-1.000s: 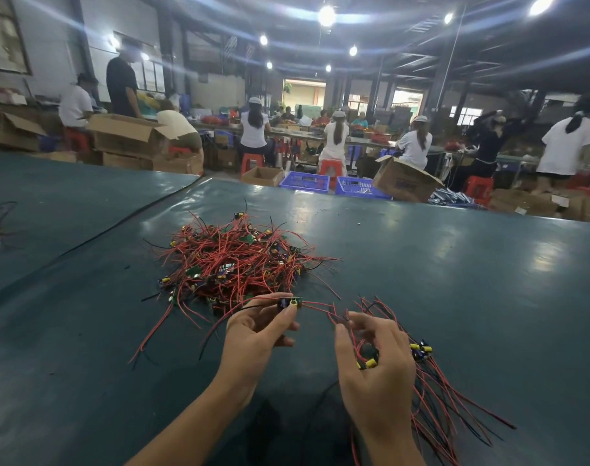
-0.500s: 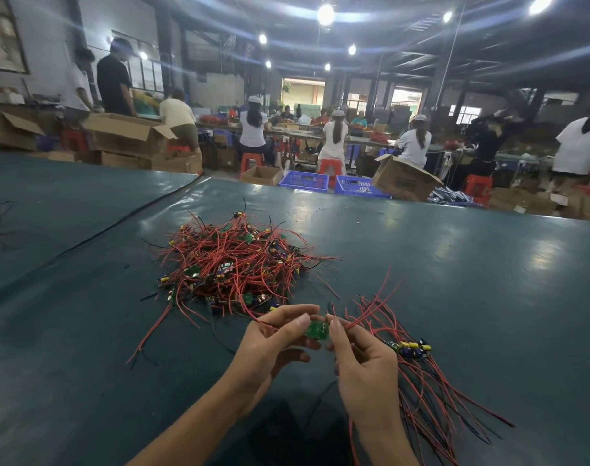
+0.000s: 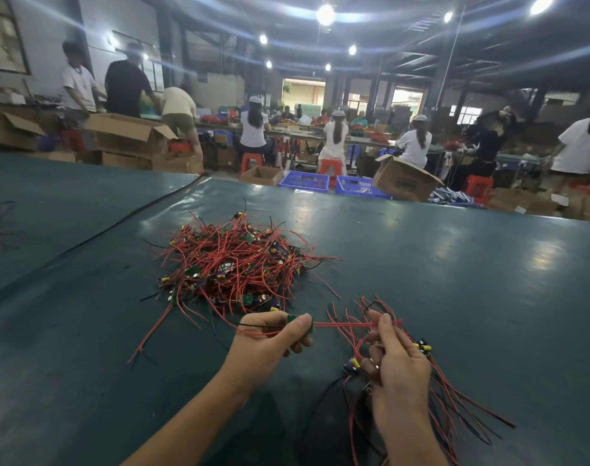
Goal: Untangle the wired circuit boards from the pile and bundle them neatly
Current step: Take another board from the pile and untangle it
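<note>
Left hand (image 3: 270,341) pinches green board (image 3: 291,318), right hand (image 3: 401,371) grips its red wires (image 3: 344,326) & bundle (image 3: 455,398); best to pull slow, straight.

pile (image 3: 235,264) ahead (tangled), bare table (image 3: 455,297) right

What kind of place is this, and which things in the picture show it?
Probably an electronics assembly workshop: a pile of wired circuit boards lies on a long green table, seated workers work behind, and open cardboard boxes stand around.
</note>
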Demonstrator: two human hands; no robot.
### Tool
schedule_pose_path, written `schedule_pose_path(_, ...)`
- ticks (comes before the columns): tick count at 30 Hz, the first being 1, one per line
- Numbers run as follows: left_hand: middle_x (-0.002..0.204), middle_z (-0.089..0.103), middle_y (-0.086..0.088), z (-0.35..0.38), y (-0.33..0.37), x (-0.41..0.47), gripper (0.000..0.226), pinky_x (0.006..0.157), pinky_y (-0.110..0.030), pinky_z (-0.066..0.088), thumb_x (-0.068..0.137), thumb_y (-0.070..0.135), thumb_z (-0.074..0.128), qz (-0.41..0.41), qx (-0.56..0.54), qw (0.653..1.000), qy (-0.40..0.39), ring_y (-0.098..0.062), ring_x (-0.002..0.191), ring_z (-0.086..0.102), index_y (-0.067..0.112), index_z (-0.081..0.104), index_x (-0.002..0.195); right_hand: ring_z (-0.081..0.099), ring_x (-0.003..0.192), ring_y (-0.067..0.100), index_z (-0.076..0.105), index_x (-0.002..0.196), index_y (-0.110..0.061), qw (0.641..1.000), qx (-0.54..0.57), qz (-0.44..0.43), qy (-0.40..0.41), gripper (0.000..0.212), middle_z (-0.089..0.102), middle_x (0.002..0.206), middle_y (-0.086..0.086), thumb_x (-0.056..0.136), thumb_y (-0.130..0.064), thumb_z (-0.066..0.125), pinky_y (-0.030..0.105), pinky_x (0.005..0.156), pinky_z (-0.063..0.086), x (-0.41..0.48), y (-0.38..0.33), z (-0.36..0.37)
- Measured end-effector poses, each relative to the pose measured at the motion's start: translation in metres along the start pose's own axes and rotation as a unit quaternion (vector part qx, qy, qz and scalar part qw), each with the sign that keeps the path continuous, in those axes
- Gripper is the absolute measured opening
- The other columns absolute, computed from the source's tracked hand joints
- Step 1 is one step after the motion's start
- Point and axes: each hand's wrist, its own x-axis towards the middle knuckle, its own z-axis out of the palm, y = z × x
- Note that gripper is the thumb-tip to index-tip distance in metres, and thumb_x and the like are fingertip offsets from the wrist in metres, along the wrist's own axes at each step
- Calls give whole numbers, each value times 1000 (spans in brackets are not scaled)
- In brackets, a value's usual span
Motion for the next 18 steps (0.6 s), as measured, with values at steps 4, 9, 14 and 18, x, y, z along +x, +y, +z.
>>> schedule_pose_path(4, 71, 73, -10, 3, -5, -1, 30, 52, -20, 45, 73, 41, 66, -19, -4, 1000, 4, -12, 57, 60, 13, 75, 69, 27, 39, 4, 79, 80, -20, 999, -27, -16, -26, 22, 45, 52, -9, 85, -37, 66, 22, 41, 29, -6, 3, 3)
schedule_pose_path(9, 70, 73, -6, 6, -6, -2, 22, 52, -19, 46, 74, 38, 69, -7, 20, 1000, -19, -11, 57, 63, 17, 77, 69, 65, 59, 15, 80, 76, -21, 980, -143, -26, -136, 16, 72, 66, 0, 83, -31, 70, 31, 61, 55, -25, 12, 17)
schedule_pose_path(14, 72, 73, -5, 0, -2, 2, 24, 51, -19, 45, 76, 35, 67, 0, 18, 999, -33, -11, 57, 60, 13, 75, 73, 32, 40, 3, 77, 77, -12, 999, -29, 14, 5, 21, 50, 56, -3, 91, -23, 65, 19, 37, 30, -5, -3, 5)
schedule_pose_path(18, 77, 73, -6, 0, -4, 2, 27, 51, -19, 44, 67, 43, 72, -22, -40, 999, 17, -10, 56, 59, 17, 77, 73, 27, 39, 5, 78, 77, -12, 1000, -6, 11, -16, 22, 46, 54, -5, 88, -27, 65, 23, 42, 32, -7, -3, 4)
